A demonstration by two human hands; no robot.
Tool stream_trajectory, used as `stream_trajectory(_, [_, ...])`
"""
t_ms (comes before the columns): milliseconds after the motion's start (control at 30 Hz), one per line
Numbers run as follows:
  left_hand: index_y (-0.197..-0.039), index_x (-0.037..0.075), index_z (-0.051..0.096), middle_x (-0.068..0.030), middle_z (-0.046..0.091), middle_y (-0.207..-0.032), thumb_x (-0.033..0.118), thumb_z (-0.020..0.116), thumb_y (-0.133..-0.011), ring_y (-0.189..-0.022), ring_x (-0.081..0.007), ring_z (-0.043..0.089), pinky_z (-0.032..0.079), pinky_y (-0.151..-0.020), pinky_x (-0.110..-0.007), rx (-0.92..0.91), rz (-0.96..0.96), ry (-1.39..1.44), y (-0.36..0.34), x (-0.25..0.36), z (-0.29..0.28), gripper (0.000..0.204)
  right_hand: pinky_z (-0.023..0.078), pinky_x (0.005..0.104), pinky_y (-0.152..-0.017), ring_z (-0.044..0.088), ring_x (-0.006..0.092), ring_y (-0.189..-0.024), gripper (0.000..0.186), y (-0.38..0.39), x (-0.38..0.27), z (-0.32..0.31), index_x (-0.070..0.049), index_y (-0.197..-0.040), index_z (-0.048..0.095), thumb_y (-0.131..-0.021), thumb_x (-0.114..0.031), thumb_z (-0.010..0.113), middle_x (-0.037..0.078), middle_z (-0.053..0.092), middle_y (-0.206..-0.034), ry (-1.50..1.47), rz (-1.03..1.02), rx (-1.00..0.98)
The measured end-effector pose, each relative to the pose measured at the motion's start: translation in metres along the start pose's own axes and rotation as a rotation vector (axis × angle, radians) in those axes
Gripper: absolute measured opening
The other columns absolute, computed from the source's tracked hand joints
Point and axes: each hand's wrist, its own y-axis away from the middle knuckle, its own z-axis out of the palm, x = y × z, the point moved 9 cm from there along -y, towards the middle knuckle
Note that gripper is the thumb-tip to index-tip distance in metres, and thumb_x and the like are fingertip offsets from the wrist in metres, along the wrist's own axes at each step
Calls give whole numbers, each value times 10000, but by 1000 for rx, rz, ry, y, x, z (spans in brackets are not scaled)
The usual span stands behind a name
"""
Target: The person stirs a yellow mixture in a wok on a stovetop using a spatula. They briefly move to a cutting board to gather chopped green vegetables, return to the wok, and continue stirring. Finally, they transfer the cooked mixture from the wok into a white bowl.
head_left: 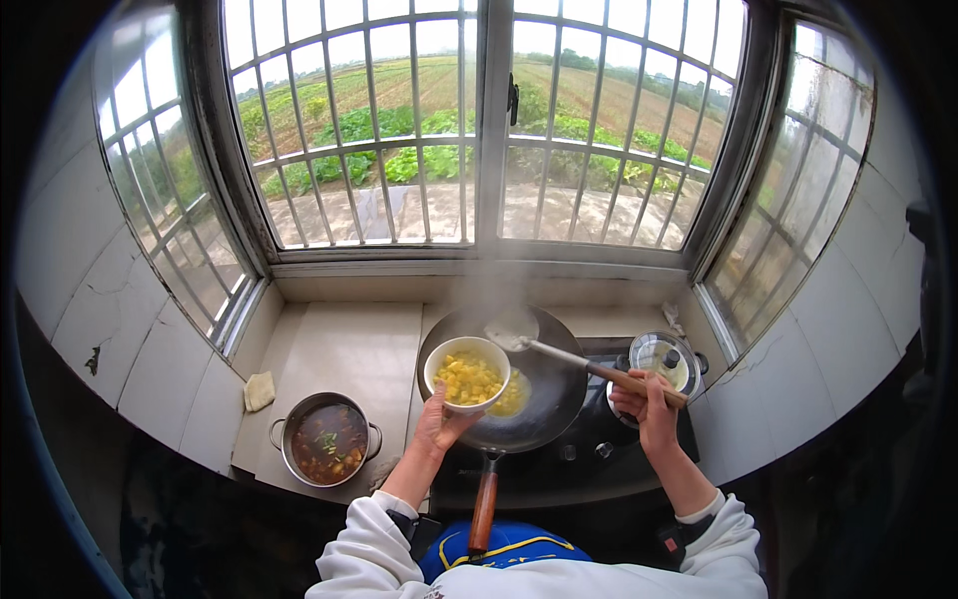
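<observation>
My left hand (437, 422) grips a white bowl (439, 349) from below and holds it over the left part of a dark wok (559, 399). Yellow diced pieces (467, 378) fill much of the bowl. More yellow food (512, 395) lies in the wok, partly hidden by the bowl. In my right hand (649, 404) is the wooden handle of a metal ladle (549, 349); its round head is above the wok's far side. Steam rises there. The wok's wooden handle (485, 504) points toward me.
A steel pot (329, 439) of dark soup stands on the counter at left, with a folded cloth (259, 391) beyond it. A glass-lidded pot (661, 361) sits right of the wok on the black stove (539, 484). A barred window (489, 140) spans the back.
</observation>
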Motion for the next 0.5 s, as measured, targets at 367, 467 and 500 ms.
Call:
stream_trajectory(367, [-1551, 77, 314, -186, 439, -1528, 407, 627, -1024, -1330, -429, 546, 550, -983, -651, 71, 20, -41, 87, 44, -16, 695, 536, 265, -428, 708, 207, -527, 504, -64, 66, 68, 29, -957, 657, -1038, -458, 553, 154, 721, -706, 659, 416, -348])
stream_trajectory(467, [-1541, 80, 334, -182, 470, -1503, 402, 630, -1023, -1320, -423, 556, 564, -966, -645, 61, 19, -30, 105, 43, -20, 678, 551, 290, -439, 717, 235, -539, 459, -60, 109, 99, 28, -1002, 646, -1033, -426, 586, 172, 714, -711, 413, 404, -207])
stream_trajectory(500, [-1533, 85, 351, -175, 486, -1488, 401, 638, -1019, -1310, -422, 564, 562, -969, -647, 53, 23, -46, 109, 43, -20, 668, 559, 293, -451, 723, 236, -553, 435, -63, 116, 114, 24, -999, 637, -1038, -407, 587, 171, 715, -726, 338, 340, -230])
